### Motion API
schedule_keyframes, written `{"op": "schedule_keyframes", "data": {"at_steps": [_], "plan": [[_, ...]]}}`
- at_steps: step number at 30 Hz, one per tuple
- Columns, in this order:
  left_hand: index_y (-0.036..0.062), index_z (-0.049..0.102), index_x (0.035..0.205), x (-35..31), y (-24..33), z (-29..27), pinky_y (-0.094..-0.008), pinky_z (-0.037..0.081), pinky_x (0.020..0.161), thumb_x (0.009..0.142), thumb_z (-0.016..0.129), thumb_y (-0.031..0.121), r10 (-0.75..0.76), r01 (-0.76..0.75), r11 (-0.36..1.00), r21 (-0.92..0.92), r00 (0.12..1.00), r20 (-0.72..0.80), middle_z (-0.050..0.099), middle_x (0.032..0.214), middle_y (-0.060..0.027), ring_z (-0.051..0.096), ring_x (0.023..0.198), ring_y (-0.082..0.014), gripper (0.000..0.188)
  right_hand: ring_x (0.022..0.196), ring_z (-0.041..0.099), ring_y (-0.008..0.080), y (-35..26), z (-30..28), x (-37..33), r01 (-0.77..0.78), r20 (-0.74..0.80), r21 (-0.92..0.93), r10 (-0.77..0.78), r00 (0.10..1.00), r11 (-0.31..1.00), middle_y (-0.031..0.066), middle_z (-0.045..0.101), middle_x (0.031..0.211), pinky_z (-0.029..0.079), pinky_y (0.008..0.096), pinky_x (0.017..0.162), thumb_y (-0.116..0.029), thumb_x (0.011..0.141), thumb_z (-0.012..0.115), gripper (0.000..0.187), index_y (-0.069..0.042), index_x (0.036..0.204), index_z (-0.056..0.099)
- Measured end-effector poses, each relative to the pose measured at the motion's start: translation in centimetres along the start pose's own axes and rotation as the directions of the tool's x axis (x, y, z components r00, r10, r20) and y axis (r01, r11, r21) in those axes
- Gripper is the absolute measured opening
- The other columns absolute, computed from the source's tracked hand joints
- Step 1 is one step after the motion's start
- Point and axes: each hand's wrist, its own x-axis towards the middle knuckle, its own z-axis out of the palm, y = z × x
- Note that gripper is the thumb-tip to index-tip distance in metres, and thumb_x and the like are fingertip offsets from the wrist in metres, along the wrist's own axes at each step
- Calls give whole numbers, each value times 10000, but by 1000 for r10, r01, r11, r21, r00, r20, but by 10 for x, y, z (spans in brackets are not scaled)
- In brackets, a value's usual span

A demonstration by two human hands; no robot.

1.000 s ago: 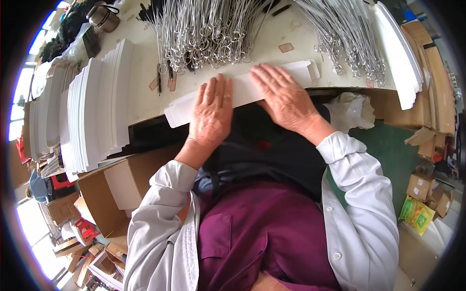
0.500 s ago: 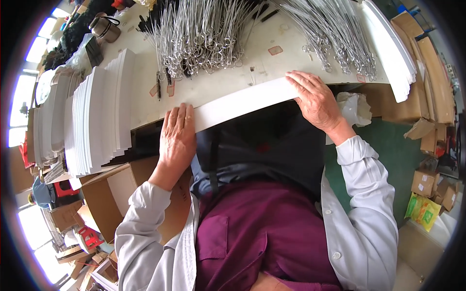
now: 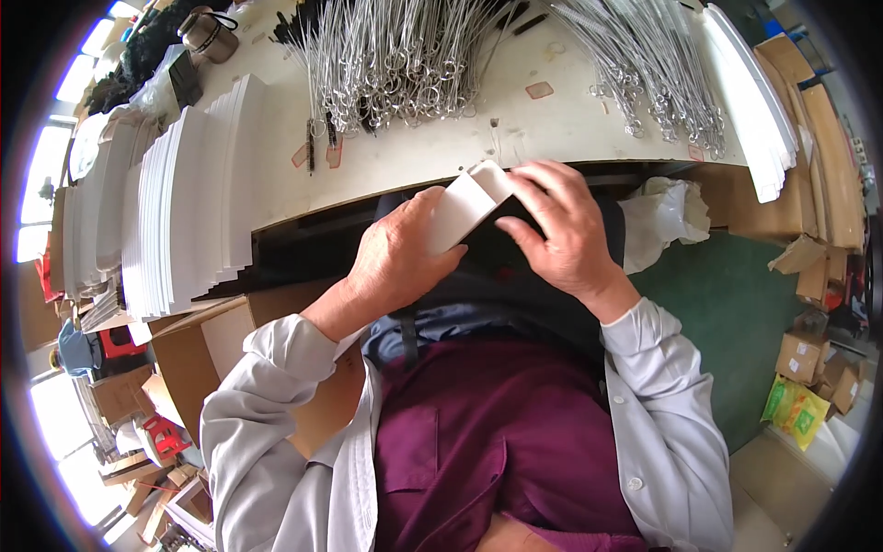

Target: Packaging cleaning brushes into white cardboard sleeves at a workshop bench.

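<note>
Both hands hold a folded white card strip (image 3: pixel 466 204) just off the front edge of the pale table (image 3: pixel 414 156), above my lap. My left hand (image 3: pixel 400 258) grips the strip from below and the left, thumb against its face. My right hand (image 3: pixel 561 225) presses on its upper right end, fingers curled over the fold. The strip stands on edge, bent into an open box-like shape. Part of it is hidden behind my right fingers.
Stacks of white card sheets (image 3: pixel 184 202) stand on edge at the table's left. Bundles of metal wire pieces (image 3: pixel 405 55) lie across the back, with more wire pieces (image 3: pixel 653 64) at the right. Cardboard boxes (image 3: pixel 212 350) sit beside my left knee, a crumpled white bag (image 3: pixel 667 216) at my right.
The long white strip lay flat on the table under both palms. It has been drawn off the edge toward me and folded up, and my hands have come close together around it.
</note>
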Motion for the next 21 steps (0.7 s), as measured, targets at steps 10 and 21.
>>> {"op": "schedule_keyframes", "data": {"at_steps": [10,21], "plan": [[51,506,1348,-21,-6,35,-468,603,830,771,839,191,-34,31,997,-65,998,-44,699,1123,-216,712,1006,-414,681,775,719,304,-27,40,-40,-402,85,452,410,908,796,172,726,905,563,358,678,-97,952,743,256,42,1164,708],[132,485,1386,-26,-1,57,-445,605,788,793,844,168,-82,78,974,-210,997,-10,714,1084,-239,741,960,-402,694,670,669,330,-34,43,-51,-508,241,495,450,860,705,172,681,785,503,390,598,-112,983,676,150,24,928,704]]}}
